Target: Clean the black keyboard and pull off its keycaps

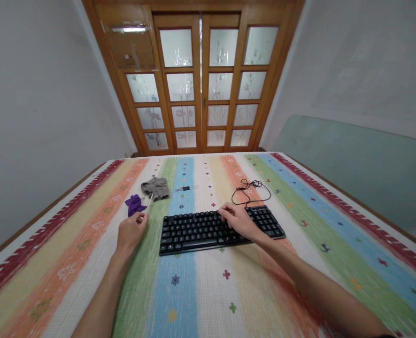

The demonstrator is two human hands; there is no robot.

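Observation:
A black keyboard lies flat on the striped tablecloth, its cable coiled behind its right part. My right hand is above the right half of the keys, fingers curled and pinched together; whatever they hold, if anything, is hidden. To the left of the keyboard, my left hand is closed on a thin white stick that points up and away. Just beyond that hand are a crumpled purple cloth and a grey cloth, which the stick's far end overlaps in view.
A small black item with a thin cord lies behind the keyboard. The striped tablecloth covers the table. Wooden glass-paned doors stand beyond the far edge, and a pale green panel leans at the right wall.

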